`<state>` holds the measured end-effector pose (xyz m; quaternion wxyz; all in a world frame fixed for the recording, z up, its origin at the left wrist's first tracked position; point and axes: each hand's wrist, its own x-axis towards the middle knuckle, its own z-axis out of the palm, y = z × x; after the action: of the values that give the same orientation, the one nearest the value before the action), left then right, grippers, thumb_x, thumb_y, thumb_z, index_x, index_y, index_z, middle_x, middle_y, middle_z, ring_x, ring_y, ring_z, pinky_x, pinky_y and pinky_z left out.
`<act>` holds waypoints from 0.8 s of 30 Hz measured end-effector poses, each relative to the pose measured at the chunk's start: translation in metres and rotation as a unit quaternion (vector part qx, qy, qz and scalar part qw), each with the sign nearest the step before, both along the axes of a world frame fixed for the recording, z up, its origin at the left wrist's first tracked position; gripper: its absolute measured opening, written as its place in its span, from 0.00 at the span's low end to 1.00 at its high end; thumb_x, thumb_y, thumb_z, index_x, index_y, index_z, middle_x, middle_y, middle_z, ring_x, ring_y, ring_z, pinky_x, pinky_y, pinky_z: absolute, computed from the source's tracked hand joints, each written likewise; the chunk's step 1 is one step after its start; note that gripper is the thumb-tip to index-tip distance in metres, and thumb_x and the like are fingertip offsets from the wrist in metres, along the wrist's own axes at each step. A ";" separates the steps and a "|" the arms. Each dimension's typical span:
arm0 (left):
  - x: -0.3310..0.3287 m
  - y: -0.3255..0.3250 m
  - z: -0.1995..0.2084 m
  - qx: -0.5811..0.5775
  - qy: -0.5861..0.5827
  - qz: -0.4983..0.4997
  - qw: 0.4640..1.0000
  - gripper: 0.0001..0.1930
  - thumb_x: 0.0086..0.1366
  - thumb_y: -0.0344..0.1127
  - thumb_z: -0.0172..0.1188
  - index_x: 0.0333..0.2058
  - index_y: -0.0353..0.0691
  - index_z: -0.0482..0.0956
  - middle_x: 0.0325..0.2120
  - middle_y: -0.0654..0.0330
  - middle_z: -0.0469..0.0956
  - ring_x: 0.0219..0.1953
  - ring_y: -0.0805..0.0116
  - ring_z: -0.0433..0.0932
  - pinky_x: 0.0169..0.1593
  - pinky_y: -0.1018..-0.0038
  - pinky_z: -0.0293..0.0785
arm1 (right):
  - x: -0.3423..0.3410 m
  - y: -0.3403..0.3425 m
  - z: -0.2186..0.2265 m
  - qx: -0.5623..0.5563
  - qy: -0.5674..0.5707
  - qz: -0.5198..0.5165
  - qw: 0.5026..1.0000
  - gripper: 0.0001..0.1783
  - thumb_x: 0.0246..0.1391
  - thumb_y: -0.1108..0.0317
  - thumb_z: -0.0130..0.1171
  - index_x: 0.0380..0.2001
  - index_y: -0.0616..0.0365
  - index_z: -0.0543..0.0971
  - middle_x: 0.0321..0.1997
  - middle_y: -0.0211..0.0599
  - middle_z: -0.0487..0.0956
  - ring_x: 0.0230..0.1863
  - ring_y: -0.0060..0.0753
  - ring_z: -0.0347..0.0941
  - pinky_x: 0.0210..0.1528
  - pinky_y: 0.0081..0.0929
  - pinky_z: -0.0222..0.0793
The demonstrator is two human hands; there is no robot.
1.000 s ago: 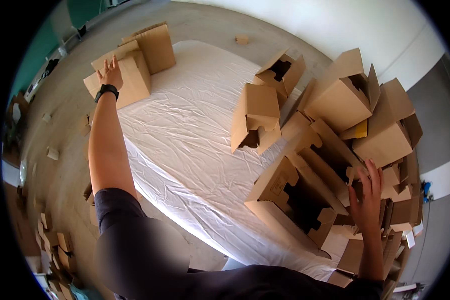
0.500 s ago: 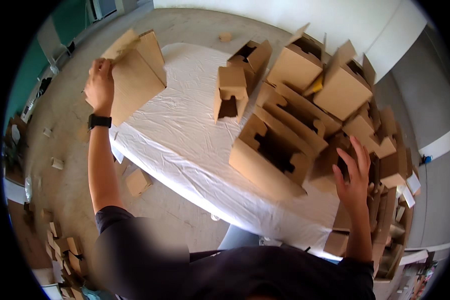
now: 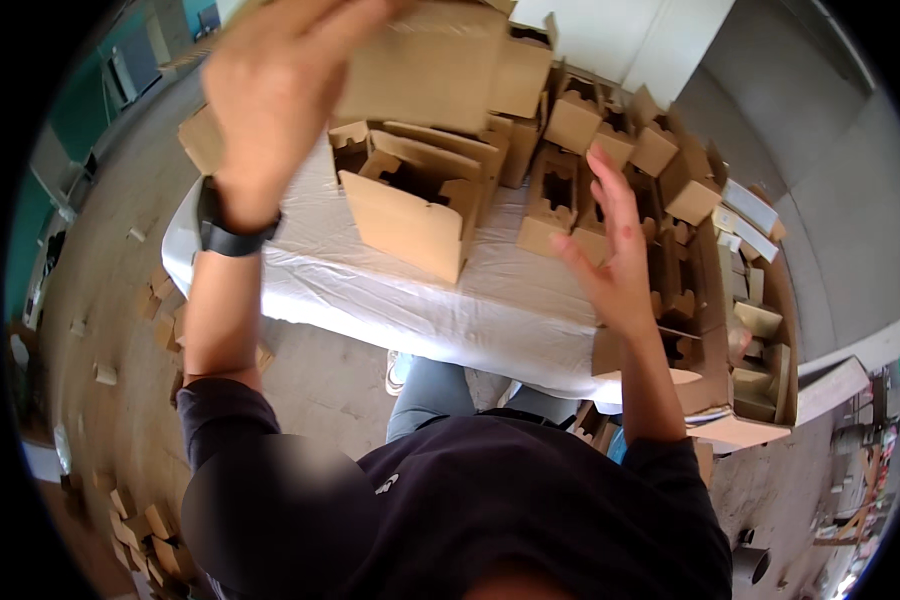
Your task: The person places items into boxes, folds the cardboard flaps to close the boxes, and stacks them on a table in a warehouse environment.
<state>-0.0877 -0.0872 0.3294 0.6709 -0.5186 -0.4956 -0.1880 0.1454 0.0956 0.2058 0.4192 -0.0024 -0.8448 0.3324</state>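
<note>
High at the top of the view, my left hand point(image 3: 275, 110), blurred and wearing a black watch point(image 3: 238, 232), has its fingers closed at the upper edge of a brown cardboard box point(image 3: 425, 75). The fingertips run partly out of the picture. Below that box, an open-topped cardboard box point(image 3: 400, 225) with notched inner flaps stands on the white-covered table point(image 3: 320, 285). My right hand point(image 3: 618, 255) is open, thumb and fingers apart, holding nothing. It hovers beside a narrow open carton point(image 3: 550, 200); whether it touches the carton is unclear.
Several open cartons point(image 3: 660, 145) crowd the table's right side. Beyond them, a large cardboard box point(image 3: 785, 375) holds smaller pieces. Another cardboard piece point(image 3: 202, 140) shows behind my left wrist. Loose cartons point(image 3: 150, 540) lie on the floor at lower left, and a white wall point(image 3: 630, 40) rises behind.
My left hand has carried the cardboard box rightward from the table's far left end to the group of cartons. The view has turned right. My right hand stays open.
</note>
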 end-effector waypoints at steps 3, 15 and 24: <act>0.066 0.027 -0.019 -0.069 -0.050 -0.098 0.992 0.11 0.49 0.25 0.62 0.33 0.45 0.84 0.35 0.68 0.83 0.33 0.70 0.81 0.34 0.77 0.75 | 0.035 -0.003 -0.014 -0.031 -0.022 -0.005 0.999 0.55 0.42 0.66 0.73 0.69 0.60 0.51 0.74 0.49 0.51 0.74 0.45 0.47 0.72 0.38 0.42; 0.184 0.096 -0.262 -0.350 -0.303 -0.240 0.853 0.15 0.49 0.31 0.58 0.39 0.43 0.80 0.39 0.65 0.79 0.42 0.67 0.78 0.40 0.72 0.72 | 0.138 0.010 -0.253 -0.280 -0.160 -0.149 0.935 0.45 0.56 0.77 0.58 0.70 0.58 0.44 0.69 0.52 0.59 0.69 0.47 0.58 0.65 0.41 0.60; 0.130 0.077 -0.193 -0.279 -0.555 -0.336 0.708 0.16 0.60 0.34 0.65 0.47 0.43 0.80 0.44 0.58 0.81 0.46 0.59 0.79 0.50 0.68 0.73 | 0.152 0.009 -0.227 -0.363 -0.076 -0.172 0.912 0.31 0.61 0.79 0.48 0.66 0.59 0.56 0.66 0.47 0.63 0.67 0.38 0.61 0.66 0.33 0.58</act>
<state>0.0421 -0.0106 0.1365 -0.0077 -0.6169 -0.6015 -0.5076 0.2972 0.1044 -0.0216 0.3750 -0.3254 -0.6813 0.5379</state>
